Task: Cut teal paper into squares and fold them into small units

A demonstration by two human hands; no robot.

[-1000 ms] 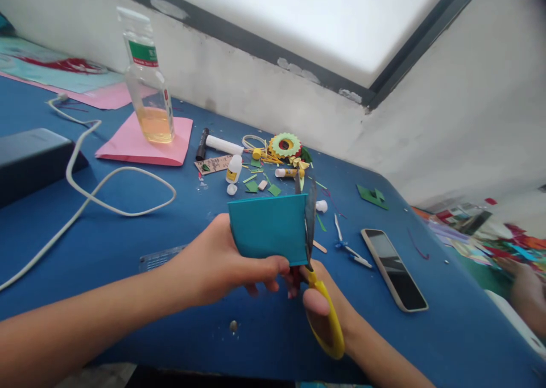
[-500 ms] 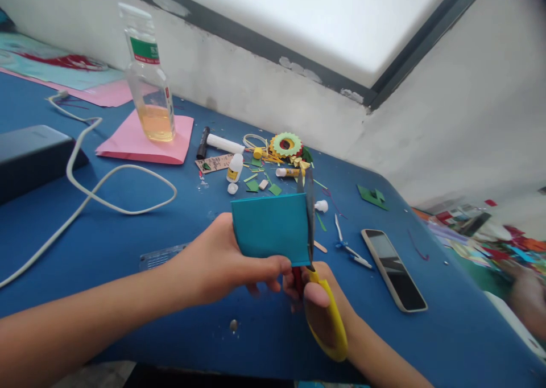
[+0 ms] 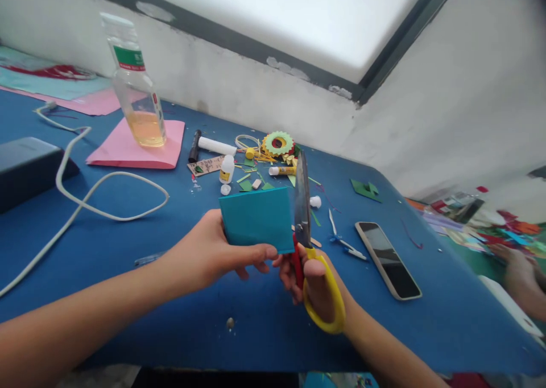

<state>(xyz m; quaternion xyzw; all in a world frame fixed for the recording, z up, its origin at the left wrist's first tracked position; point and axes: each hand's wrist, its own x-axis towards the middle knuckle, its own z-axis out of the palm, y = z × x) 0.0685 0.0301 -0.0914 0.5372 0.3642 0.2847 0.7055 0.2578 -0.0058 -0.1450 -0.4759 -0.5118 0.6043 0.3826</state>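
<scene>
A folded sheet of blue-green paper (image 3: 258, 220) is pinched in my left hand (image 3: 226, 248), thumb in front and fingers behind. My right hand (image 3: 315, 277) grips a pair of scissors (image 3: 303, 206) with one yellow and one red handle. Its blades point up and look closed, standing just right of the paper's right edge with a narrow gap between. Both hands are raised over the blue table (image 3: 179, 331). Beyond the paper lie green paper scraps (image 3: 246, 186), a small white bottle (image 3: 227, 169) and a glue stick (image 3: 282, 171).
A glass bottle (image 3: 145, 127) stands on pink folded paper (image 3: 170, 149) at the left, near a white cable (image 3: 123, 214). A phone (image 3: 389, 260), a white-and-blue compass-like tool (image 3: 347, 244) and a green piece (image 3: 364, 189) lie right. Another person's hand (image 3: 518, 268) shows far right.
The scissor blades, which were across the paper's right edge, have come away to the right and closed. The paper looks narrower on that side. The view has shifted slightly.
</scene>
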